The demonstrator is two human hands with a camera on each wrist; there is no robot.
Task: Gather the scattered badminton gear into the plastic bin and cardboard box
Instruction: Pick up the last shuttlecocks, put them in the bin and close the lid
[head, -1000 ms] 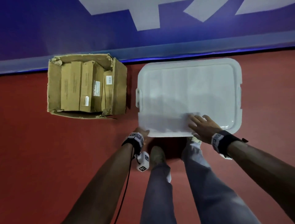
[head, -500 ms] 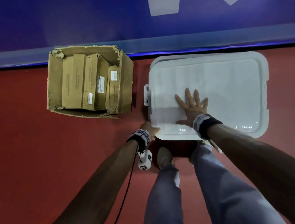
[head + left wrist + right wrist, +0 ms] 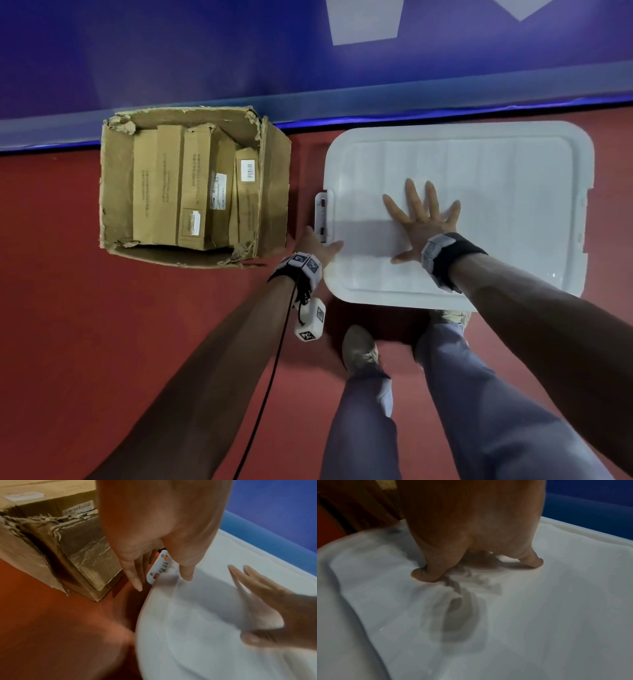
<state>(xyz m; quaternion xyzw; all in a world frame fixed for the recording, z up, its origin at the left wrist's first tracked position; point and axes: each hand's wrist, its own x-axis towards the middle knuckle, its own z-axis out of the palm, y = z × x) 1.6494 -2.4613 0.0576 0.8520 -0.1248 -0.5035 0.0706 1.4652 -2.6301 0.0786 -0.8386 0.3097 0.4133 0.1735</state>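
Observation:
A white plastic bin (image 3: 534, 219) stands on the red floor with its white lid (image 3: 479, 164) on top. My right hand (image 3: 423, 222) lies flat on the middle of the lid, fingers spread; in the right wrist view its thumb (image 3: 423, 574) presses the lid (image 3: 556, 601). My left hand (image 3: 318, 245) is at the lid's left rim beside the latch (image 3: 322, 214). Its thumb (image 3: 186, 573) rests on top and its straight fingers (image 3: 135, 577) hang down the outside. The open cardboard box (image 3: 274, 192) stands left of the bin and holds several long brown cartons (image 3: 195, 185). No loose gear shows.
A blue padded wall (image 3: 308, 61) runs right behind the box and the bin. My legs and shoes (image 3: 359, 349) stand at the bin's near edge. A black cable (image 3: 270, 387) hangs from my left wrist. Red floor (image 3: 102, 342) stretches to the left and in front.
My right hand slid from the lid's near edge to its middle and spread flat. My left hand moved from the near left corner up to the latch side.

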